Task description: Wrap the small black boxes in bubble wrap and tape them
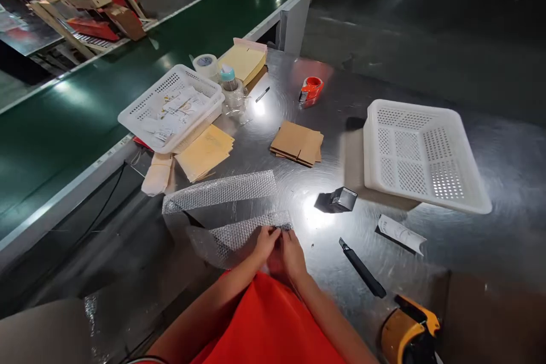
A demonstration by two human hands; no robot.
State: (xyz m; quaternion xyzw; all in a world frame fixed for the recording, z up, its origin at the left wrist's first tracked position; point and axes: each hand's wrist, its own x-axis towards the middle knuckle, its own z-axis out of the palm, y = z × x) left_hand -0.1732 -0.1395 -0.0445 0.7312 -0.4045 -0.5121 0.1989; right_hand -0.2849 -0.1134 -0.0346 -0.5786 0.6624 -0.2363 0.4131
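Note:
My left hand (266, 243) and my right hand (292, 251) are side by side at the table's near edge, fingers bent and closed together at the end of a long strip of bubble wrap (243, 233). A small dark patch shows at the fingertips; what it is I cannot make out. The strip runs left, hangs over the edge, and doubles back, its far length (222, 190) lying on the metal table. Right of my hands are a small black box (343, 199) and a black utility knife (362, 267) with its blade out.
A white basket (170, 108) of small packets stands left, beside yellow envelopes (207, 151). Flat brown cardboard pieces (297, 142) and a red tape dispenser (311, 89) lie farther back. Right are an open white basket (422, 151), a curved white label (401, 233) and an orange tape gun (409, 330).

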